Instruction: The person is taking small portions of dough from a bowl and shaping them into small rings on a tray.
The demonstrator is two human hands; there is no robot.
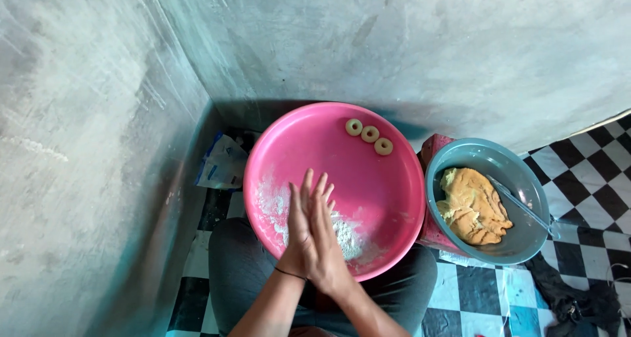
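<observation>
My two hands are pressed palm to palm over the near side of a large pink basin [388,179]. My left hand [297,228] lies against my right hand [327,235], fingers straight and pointing away from me; anything between the palms is hidden. A thin black band circles my left wrist. Under the hands, white flour [347,238] is spread on the basin's floor. Three small ring-shaped dough pieces [369,134] lie in a row at the basin's far rim.
A grey-blue bowl [460,153] to the right holds a lump of yellow dough [473,207] and a spoon-like utensil [522,207]. A plastic bag [222,161] lies by the left wall. Grey concrete walls form a corner; black-and-white checkered floor at right, dark cloth [572,301] on it.
</observation>
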